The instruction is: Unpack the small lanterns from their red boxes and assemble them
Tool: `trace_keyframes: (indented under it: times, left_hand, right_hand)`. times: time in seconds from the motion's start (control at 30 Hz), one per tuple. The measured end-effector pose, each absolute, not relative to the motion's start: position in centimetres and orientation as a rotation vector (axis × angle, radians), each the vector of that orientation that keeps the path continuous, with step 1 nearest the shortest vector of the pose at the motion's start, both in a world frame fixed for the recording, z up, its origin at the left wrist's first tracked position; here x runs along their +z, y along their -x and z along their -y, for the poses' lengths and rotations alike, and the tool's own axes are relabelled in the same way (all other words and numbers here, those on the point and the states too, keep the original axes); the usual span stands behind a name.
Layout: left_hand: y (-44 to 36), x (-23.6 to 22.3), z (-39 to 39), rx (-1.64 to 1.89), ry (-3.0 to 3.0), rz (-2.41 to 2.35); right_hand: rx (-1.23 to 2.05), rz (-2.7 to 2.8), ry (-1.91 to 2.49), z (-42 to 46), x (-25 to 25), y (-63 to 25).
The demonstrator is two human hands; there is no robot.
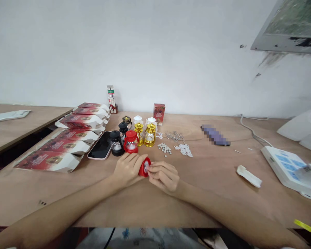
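Observation:
My left hand [127, 169] is wrapped round a small red lantern [142, 170], tipped on its side so its round underside faces right. Against that underside my right hand [166, 177] presses its pinched fingertips; whatever small piece lies between them is hidden. Just beyond the hands stands a group of upright mini lanterns: a red one [131, 141], black ones [116, 142], gold ones [150, 135] and white ones [151, 120]. To their right lie small round discs like button cells [164, 148], white plastic bits [184, 150] and thin metal pieces [175, 136].
Open red cartons [52, 159] line the left side, beside a dark-screened phone [100, 145]. A closed red box [159, 113] stands near the wall. On the right are a purple phone-like object [215, 135], a crumpled white wrapper [249, 176] and a white box-shaped device [287, 169].

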State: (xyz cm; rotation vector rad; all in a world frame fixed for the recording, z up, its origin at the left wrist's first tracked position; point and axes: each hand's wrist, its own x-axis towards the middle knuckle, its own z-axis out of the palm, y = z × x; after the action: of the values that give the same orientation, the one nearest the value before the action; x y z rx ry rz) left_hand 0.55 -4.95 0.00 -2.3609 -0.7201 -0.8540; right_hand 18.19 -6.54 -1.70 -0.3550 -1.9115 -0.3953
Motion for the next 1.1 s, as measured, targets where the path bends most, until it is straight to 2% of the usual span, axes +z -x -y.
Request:
trace_keyframes:
  times: [0.3,0.53,0.7,0.87,0.97,1.1]
  left_hand:
    - [-0.4,0.1,5.0,-0.85,2.355,0.739]
    - [0.0,0.2,4.8,-0.867,2.361,0.754]
    - [0.1,0.1,4.8,-0.883,2.338,0.726]
    - [0.1,0.1,4.9,-0.885,2.359,0.726]
    - [0.1,0.1,5.0,-0.882,2.363,0.734]
    - [-0.1,0.2,5.0,-0.874,2.358,0.721]
  right_hand:
    - [-0.49,1.947,0.416,7.0,-2.1,-18.7]
    - [-0.714,1.987,0.514,5.6,-1.4,-21.0]
    - [-1.029,2.009,1.086,1.6,-1.5,-23.8]
    - [-0.984,2.073,1.578,0.2,-2.1,-25.3]
    - [-0.955,2.074,1.507,0.9,-1.6,-24.7]
    - [-0.741,2.011,0.99,3.2,-0.7,-22.4]
